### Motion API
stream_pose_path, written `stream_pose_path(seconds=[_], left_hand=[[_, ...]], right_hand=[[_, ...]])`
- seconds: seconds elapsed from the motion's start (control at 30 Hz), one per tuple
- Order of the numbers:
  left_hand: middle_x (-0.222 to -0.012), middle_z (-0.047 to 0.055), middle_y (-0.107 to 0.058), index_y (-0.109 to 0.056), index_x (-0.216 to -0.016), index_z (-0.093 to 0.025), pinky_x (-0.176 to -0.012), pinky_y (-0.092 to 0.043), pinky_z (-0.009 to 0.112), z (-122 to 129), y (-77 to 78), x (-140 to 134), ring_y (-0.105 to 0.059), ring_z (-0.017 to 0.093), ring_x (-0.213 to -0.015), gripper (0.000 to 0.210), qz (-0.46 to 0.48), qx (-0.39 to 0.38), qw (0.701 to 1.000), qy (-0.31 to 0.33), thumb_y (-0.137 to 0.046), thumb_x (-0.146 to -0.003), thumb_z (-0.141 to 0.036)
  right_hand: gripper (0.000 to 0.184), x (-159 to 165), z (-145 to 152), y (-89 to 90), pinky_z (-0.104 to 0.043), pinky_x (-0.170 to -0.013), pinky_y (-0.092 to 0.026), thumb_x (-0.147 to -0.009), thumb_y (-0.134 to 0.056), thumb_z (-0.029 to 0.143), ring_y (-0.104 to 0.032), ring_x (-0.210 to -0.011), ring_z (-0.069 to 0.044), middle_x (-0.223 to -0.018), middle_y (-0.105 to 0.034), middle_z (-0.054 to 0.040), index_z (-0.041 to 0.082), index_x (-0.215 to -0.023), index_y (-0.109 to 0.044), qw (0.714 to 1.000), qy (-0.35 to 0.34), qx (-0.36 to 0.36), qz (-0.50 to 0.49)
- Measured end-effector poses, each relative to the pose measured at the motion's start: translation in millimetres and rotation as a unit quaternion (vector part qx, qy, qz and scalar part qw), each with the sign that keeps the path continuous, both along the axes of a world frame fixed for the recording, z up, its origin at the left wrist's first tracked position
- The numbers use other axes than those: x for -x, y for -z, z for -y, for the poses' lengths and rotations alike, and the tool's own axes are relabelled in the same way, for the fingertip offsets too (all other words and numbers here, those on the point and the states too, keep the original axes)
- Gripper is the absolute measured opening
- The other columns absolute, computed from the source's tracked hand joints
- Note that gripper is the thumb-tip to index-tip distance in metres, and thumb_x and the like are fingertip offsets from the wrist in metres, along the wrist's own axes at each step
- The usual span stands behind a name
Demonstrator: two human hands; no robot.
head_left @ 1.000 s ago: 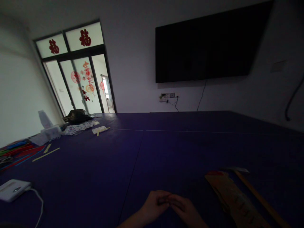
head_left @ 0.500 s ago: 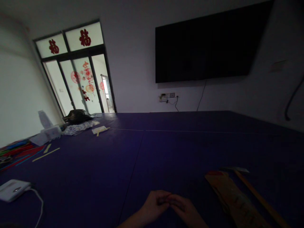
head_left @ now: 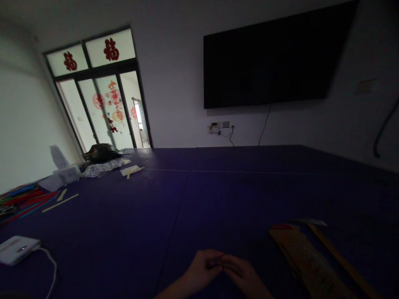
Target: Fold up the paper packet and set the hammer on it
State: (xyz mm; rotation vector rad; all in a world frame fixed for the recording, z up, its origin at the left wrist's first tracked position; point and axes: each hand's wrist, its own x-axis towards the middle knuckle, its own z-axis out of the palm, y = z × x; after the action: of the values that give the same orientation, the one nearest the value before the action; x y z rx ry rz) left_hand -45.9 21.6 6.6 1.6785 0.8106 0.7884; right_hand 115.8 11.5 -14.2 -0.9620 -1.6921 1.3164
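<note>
Currently, our left hand (head_left: 198, 272) and right hand (head_left: 245, 275) meet, curled; whether they grip anything, we cannot tell. Rightward of them lies the tool (head_left: 339, 258), presumably for easy reach.

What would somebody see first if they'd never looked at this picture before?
Probably the big black screen high on the wall, then the red characters above the glass door at the left. Next, low in the middle, the left hand and right hand meet at the fingers over the purple table, with a brown packet to their right.
</note>
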Motion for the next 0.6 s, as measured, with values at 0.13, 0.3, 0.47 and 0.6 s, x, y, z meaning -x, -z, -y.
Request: stream_pose_path(seconds=[0.13, 0.3, 0.47, 0.6], left_hand=[[-0.095, 0.007, -0.065, -0.064, -0.098, -0.014, -0.080, -0.042, 0.028, 0, 1.7, 1, -0.059, 0.018, -0.090, 0.032, -0.009, -0.001, 1.000, -0.005, -0.053, -0.069, -0.013], [-0.094, 0.006, -0.066, -0.065, -0.097, -0.015, -0.080, -0.043, 0.029, -2, 3.7, 1, -0.058, 0.018, -0.089, 0.031, -0.016, -0.001, 1.000, -0.005, -0.054, -0.068, -0.014], [-0.097, 0.005, -0.065, -0.064, -0.098, -0.016, -0.083, -0.042, 0.030, -2, 7.2, 1, -0.058, 0.018, -0.092, 0.032, -0.004, 0.017, 1.000, -0.003, -0.052, -0.068, -0.012], [-0.096, 0.007, -0.065, -0.065, -0.097, -0.015, -0.084, -0.042, 0.031, -3, 11.9, 0, -0.058, 0.019, -0.093, 0.031, 0.011, 0.015, 1.000, 0.005, -0.052, -0.068, -0.011]], right_hand=[[0.028, 0, 0, 3.1, -0.036, -0.086, -0.045, -0.074, -0.056, 0.040, -0.062, -0.092, -0.023, -0.092, -0.069, -0.0102, 0.018, -0.089, -0.065, 1.000, 0.008, 0.007, -0.017], [0.026, 0, -1, 2.3, -0.035, -0.085, -0.045, -0.075, -0.055, 0.038, -0.062, -0.092, -0.023, -0.092, -0.069, -0.0095, 0.019, -0.088, -0.065, 1.000, -0.005, 0.011, -0.016], [0.030, 2, 1, -4.0, -0.036, -0.086, -0.045, -0.073, -0.054, 0.043, -0.062, -0.092, -0.024, -0.092, -0.069, -0.0103, 0.019, -0.088, -0.066, 1.000, 0.004, 0.010, 0.001], [0.031, 2, 2, -4.4, -0.037, -0.087, -0.044, -0.073, -0.054, 0.044, -0.062, -0.092, -0.025, -0.091, -0.069, -0.0104, 0.018, -0.087, -0.066, 1.000, 0.003, 0.009, -0.003]])
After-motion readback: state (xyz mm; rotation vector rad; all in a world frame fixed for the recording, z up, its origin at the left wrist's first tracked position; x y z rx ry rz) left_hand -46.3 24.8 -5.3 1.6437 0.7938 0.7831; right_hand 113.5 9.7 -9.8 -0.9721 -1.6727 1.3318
